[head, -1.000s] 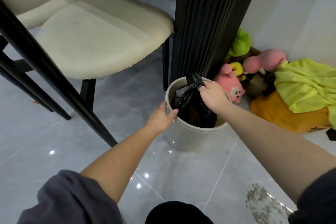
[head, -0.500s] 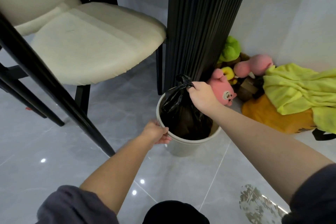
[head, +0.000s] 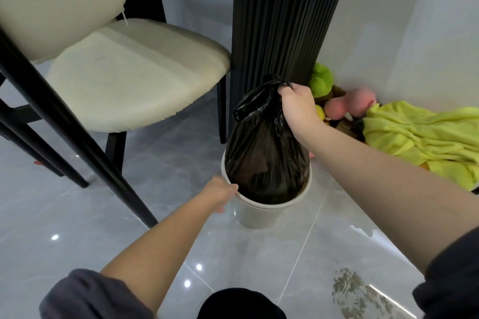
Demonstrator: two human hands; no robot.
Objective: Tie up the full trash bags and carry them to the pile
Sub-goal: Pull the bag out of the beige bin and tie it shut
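Raised higher from bin (head: pixel 259 215), trash bag (head: pixel 264 158) hangs in grip of right hand (head: pixel 298 106); left hand (head: pixel 220 193) holds bin rim.

right hand (head: pixel 298 105) has lifted the trash bag (head: pixel 264 153) partway out of the bin (head: pixel 259 215).

Right hand (head: pixel 298 103) grips the bunched neck of the black trash bag (head: pixel 264 160); the bag's lower part sits inside the white bin (head: pixel 259 215). Left hand (head: pixel 220 193) holds the bin's near rim. Bin stands on the grey tiled floor (head: pixel 77 228), just beside a black fluted column (head: pixel 285 21), with a cream chair (head: pixel 134 77) at left.
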